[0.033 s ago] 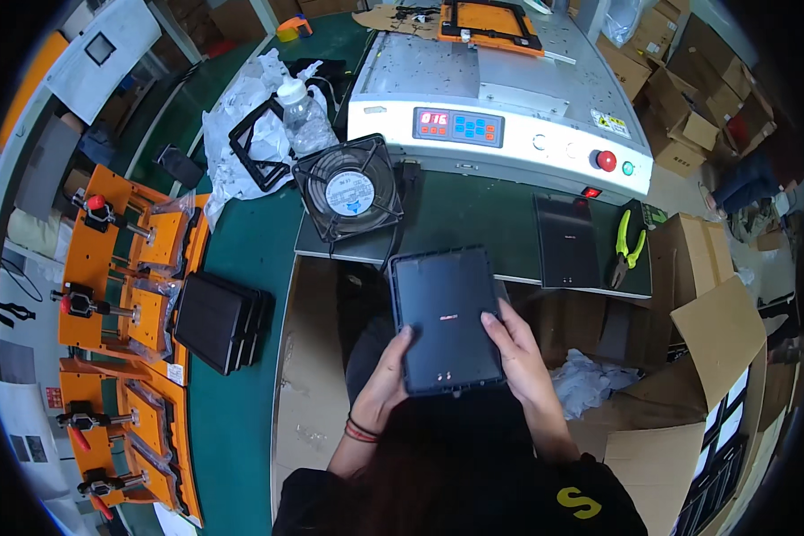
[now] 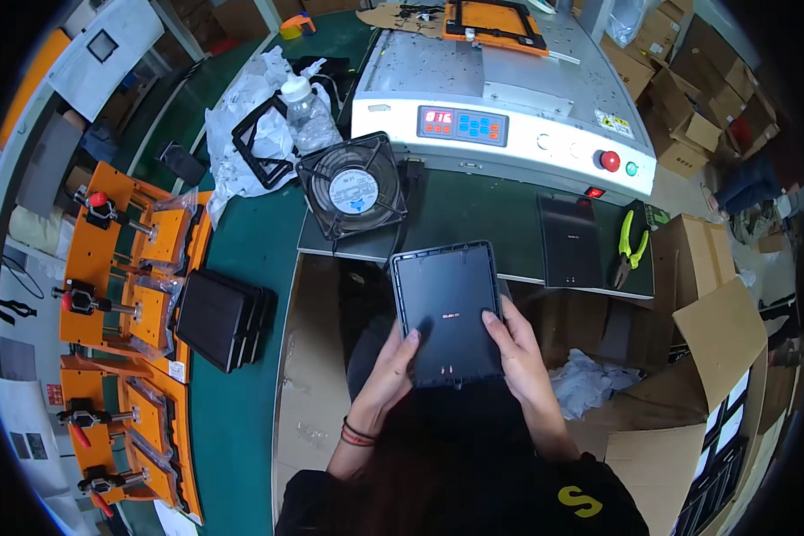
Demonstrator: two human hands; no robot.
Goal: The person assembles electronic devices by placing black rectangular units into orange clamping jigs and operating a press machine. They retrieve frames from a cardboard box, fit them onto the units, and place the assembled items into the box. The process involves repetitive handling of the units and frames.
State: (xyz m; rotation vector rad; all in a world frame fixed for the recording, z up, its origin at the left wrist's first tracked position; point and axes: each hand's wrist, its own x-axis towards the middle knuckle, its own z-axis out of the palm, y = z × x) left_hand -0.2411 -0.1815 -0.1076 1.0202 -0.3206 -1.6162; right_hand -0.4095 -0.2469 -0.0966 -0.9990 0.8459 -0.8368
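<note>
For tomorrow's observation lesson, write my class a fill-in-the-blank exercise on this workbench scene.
1. Both hands, the left hand and the right hand, hold one flat black ____ between them.
2. The pliers lying on the green mat have ____ handles.
3. The square black cooling fan leans in front of the grey ____.
4. The clamp jigs at the person's left are coloured ____.

Missing words: panel; yellow-green; machine; orange
</note>
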